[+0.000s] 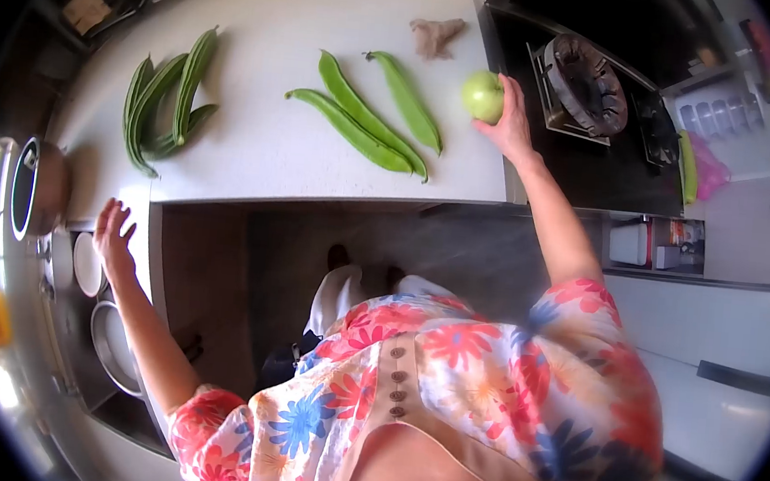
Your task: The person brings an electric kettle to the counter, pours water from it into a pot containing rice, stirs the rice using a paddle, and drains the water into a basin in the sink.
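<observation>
Green fruit (481, 94) at tabletop's (260, 42) right end near stove (538, 167), right hand (510, 130) pinching its side, left hand (114, 237) loosely spread, empty; probably firm, lightish, smooth, bruisable, best gripped round widest part.

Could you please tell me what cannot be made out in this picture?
Head view, the only one:
Right palm: hidden behind the back of the right hand.
Green fruit: its underside is turned away from the camera.
Crumpled brown thing: too blurred to name.
Pink bag: too small and blurred to tell what it holds.
Stove: its far part is lost in dark shadow.
</observation>
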A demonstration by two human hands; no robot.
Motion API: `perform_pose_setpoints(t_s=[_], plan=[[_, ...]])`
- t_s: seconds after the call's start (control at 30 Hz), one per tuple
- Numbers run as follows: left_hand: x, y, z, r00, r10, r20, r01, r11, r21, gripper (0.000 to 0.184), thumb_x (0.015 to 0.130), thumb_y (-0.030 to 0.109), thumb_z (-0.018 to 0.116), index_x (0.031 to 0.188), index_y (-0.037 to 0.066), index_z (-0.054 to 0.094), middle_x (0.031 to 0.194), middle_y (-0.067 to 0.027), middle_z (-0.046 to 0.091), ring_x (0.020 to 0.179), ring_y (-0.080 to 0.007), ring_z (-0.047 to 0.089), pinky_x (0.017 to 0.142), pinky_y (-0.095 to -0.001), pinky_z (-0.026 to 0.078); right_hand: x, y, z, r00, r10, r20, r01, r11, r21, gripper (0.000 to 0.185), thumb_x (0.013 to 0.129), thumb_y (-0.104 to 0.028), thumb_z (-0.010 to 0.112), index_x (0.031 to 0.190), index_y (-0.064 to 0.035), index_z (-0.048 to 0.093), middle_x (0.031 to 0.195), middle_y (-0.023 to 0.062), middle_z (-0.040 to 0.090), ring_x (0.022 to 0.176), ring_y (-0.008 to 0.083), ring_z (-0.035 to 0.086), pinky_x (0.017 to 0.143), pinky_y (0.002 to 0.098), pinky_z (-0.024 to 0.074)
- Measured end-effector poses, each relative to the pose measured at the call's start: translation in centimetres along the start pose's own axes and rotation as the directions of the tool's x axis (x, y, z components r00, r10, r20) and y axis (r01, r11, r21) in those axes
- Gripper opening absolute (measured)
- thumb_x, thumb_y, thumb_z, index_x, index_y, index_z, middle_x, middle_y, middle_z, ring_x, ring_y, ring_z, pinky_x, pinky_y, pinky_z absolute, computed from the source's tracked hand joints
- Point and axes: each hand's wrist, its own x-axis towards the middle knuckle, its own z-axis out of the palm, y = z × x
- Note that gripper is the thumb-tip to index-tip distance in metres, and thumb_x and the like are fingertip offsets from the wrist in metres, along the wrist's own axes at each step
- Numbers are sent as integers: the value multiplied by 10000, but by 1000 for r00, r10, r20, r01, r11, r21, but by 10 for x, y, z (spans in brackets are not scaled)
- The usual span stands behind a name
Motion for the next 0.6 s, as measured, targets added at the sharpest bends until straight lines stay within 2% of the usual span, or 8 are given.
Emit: perform_pose_setpoints(t_s=[0.03,0.13,0.2,0.27,0.33,0.43,0.53,0.6], plan=[[44,19,-4,999,33,-43,-32,999,38,344,826,233,618,1133,90,555,1067,-56,583,974,-206,555,777,-343,458,14,-12,10,1000,5,-31,-4,999,41,948,554,-163,780,1340,-109,252,1336,184,291,1220,351,342,1010,373,340],[103,49,4,997,-29,-78,41,986,162,481,810,338,629,1214,114,495,1188,-64,517,1083,-251,490,825,-379,433,18,-26,14,999,53,4,-53,993,110,910,556,-149,771,1320,-105,277,1317,173,306,1205,344,357,1003,371,349],[124,56,24,992,-118,-36,123,968,217,547,815,374,611,1262,106,445,1223,-71,497,1087,-263,487,831,-383,428,18,-29,10,996,88,31,-91,987,129,902,557,-142,766,1316,-104,281,1318,168,302,1202,341,360,1004,372,348],[134,63,45,963,-227,144,195,958,208,636,805,411,605,1305,81,391,1213,-92,508,1033,-247,521,800,-351,442,20,-32,9,991,122,52,-129,981,146,904,558,-135,763,1319,-104,277,1327,165,290,1202,338,360,1008,374,344],[154,52,55,976,-114,183,63,962,264,714,777,351,656,1325,23,339,1171,-132,530,981,-237,549,779,-328,461,21,-28,8,993,101,66,-108,989,100,929,558,-143,771,1333,-111,261,1334,164,281,1212,333,351,1013,375,337],[168,35,65,988,-43,147,0,961,278,765,734,211,695,1328,-47,287,1122,-176,547,944,-245,568,777,-313,474,22,-26,6,991,110,82,-118,987,108,940,559,-142,781,1341,-106,262,1328,170,301,1217,331,354,1010,373,338],[164,42,71,963,-55,265,-26,956,293,788,692,89,686,1330,-75,254,1093,-206,552,932,-247,577,794,-308,475,23,-32,3,987,129,94,-143,976,164,961,555,-145,792,1351,-104,256,1329,179,309,1221,332,354,1011,378,334],[148,45,89,963,-48,264,-37,950,309,792,677,41,645,1347,-64,236,1027,-185,587,855,-236,592,753,-303,488,23,-31,7,992,108,72,-119,977,178,959,553,-147,795,1347,-103,260,1325,182,314,1218,336,356,1007,381,338]])
